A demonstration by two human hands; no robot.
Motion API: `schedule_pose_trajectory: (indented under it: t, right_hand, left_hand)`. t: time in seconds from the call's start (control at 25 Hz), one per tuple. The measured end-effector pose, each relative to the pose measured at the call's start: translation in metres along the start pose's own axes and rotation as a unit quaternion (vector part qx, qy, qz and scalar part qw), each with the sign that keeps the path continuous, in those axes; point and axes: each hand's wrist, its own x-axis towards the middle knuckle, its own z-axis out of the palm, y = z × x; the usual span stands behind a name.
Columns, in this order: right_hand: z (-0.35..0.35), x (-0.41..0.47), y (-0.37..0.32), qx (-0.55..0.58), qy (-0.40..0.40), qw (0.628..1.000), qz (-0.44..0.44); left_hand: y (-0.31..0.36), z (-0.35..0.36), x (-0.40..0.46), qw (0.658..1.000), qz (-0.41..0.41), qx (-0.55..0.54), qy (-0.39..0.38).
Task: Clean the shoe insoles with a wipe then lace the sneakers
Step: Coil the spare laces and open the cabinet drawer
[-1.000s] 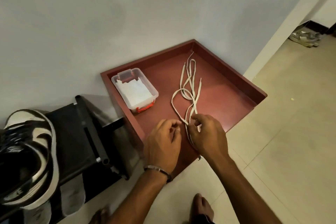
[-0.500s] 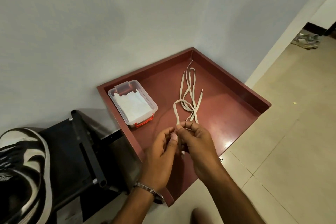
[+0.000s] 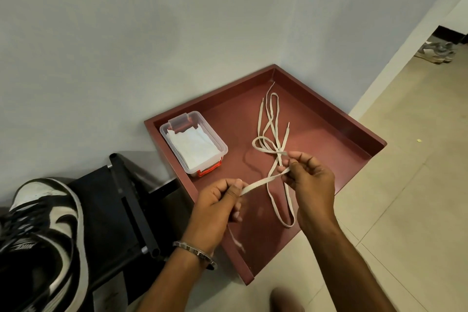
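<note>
Far left, the black-and-white sneaker [image 3: 43, 243] sits on a black rack [image 3: 126, 210], laces out, well apart from my hands. There's white lettering on its tongue that looks like NIKE, upside down from here, and I can't make out any other writing anywhere.

Moving right: the clear wipe box [image 3: 193, 143] with its orange latch stands open in the left part of the red tray [image 3: 354, 132], white wipes showing inside. No insole in view, so I judge the job now is sorting laces for threading.

Now my left hand [image 3: 217, 206]: its grip is pinched on the cream shoelace [image 3: 260, 182], thumb against forefinger, other fingers curled under. A loose tail blurs below it.

The lace runs taut across to my right hand [image 3: 310, 180], whose grip also pinches it, at the fingertips. Beyond that hand the rest of the lace loops and crosses over the tray floor, tangled with what looks like a second lace; a long loop droops below my right wrist.

To do this well, I reckon I should keep the flat strand untwisted between both pinches, slide along it to find the tip, and draw slowly so the crossing loops don't cinch into a knot.
</note>
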Motion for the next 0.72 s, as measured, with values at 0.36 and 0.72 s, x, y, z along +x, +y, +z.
schedule_pose_trajectory:
  t: [0.36,0.72]
  right_hand:
    - [0.009,-0.01,0.003,-0.352,-0.217,0.861,-0.297]
    - [0.001,-0.004,0.014,-0.374,-0.294,0.817,-0.326]
  left_hand:
    - [0.002,-0.014,-0.002,0.997,-0.047,-0.046,-0.027]
    - [0.003,-0.021,-0.004,0.993,-0.082,-0.041,-0.068]
